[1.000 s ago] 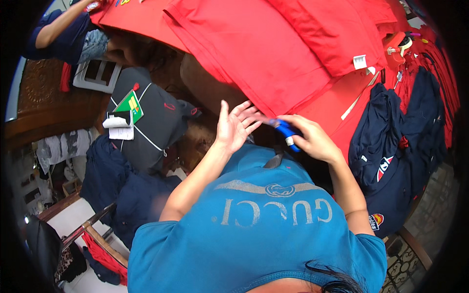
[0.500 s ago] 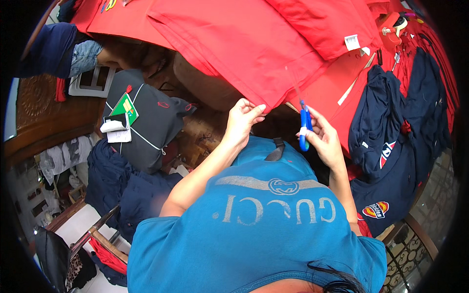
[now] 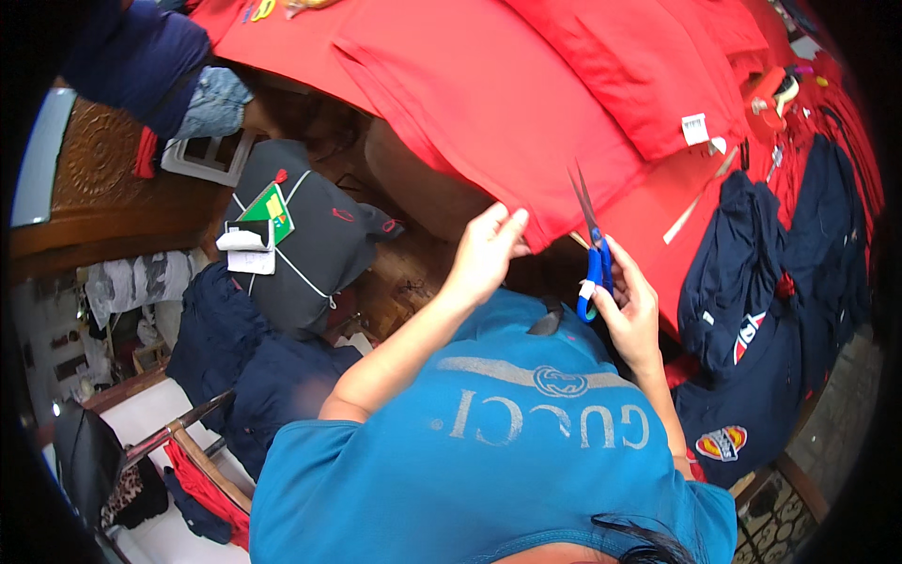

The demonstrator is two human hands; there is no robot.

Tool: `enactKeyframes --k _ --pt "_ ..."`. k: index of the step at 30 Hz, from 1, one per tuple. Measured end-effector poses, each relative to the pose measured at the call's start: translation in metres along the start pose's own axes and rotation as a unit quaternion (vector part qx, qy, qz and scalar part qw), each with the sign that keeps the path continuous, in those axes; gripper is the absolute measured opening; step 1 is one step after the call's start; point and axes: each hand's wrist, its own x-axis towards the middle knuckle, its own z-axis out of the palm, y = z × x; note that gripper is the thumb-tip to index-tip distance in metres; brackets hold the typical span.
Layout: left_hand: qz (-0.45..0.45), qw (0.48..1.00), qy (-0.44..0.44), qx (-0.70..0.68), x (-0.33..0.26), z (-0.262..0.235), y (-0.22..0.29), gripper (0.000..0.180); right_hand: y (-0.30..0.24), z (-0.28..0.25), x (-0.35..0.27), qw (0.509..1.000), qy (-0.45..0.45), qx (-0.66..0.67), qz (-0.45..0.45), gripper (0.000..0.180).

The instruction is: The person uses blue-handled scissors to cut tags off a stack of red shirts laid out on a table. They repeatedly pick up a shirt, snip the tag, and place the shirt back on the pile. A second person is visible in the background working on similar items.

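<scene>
A piece of red cloth (image 3: 489,113) lies on the table, its near corner hanging over the edge. My left hand (image 3: 484,254) is closed at that corner, thumb and fingers pinching the cloth's border. In my right hand (image 3: 631,315) is a pair of scissors (image 3: 598,268) with blue handles, held by the handles. Their dark blades point away from me, just right of the cloth corner, over the red fabric. The blades look nearly together.
A second folded red piece (image 3: 648,85) with a white label lies farther back. Dark blue garments (image 3: 733,282) hang at the right. To the left stand a wrapped dark grey bundle (image 3: 301,221) and a navy cloth pile (image 3: 244,348). Another person's denim-clad leg (image 3: 214,103) shows at upper left.
The whole view has shifted, so most things appear farther right and slightly lower. The scissors stay in my right hand, their blades now sharply visible. My left hand remains at the cloth corner.
</scene>
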Motion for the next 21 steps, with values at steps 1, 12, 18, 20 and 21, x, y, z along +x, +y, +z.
enactKeyframes --k 1,12,18,20,21 --pt "0.017 1.000 -0.004 -0.011 -0.001 0.003 -0.002 0.019 -0.007 0.005 0.006 0.994 0.009 -0.073 -0.081 0.060" --pt "-0.035 0.982 -0.073 -0.171 -0.015 -0.026 -0.020 0.023 -0.024 0.038 0.075 0.853 -0.227 -0.333 -0.332 0.049" --pt "-0.048 0.989 0.020 -0.136 0.003 -0.038 -0.021 0.037 -0.045 0.040 0.144 0.882 -0.247 -0.222 -0.335 0.043" --pt "-0.017 0.989 0.115 -0.090 0.016 -0.046 -0.026 0.050 -0.074 0.018 0.190 0.889 -0.081 -0.169 -0.418 0.041" --pt "0.006 0.985 0.160 -0.068 0.019 -0.055 -0.029 0.056 -0.095 0.004 0.204 0.976 -0.019 0.050 -0.212 0.031"
